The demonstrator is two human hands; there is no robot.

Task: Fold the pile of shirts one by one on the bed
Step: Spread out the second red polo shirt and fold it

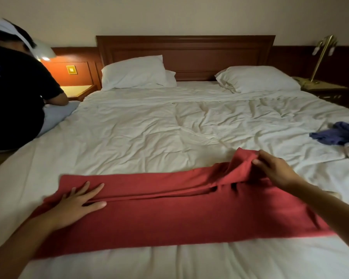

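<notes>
Our left hand flat, fingers spread, pressing red shirt at its 9 o'clock end. Our right hand pinches raised fold at shirt's 2 o'clock corner. Shirt lies across near edge of bed. Blue garment crumpled at 3 o'clock, well apart. Pillows at 12. Person in black top at 10.

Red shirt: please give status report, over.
Left hand flat on red shirt. Right hand pinches its lifted fold. Blue cloth lies apart, far right; not in the way.
</notes>
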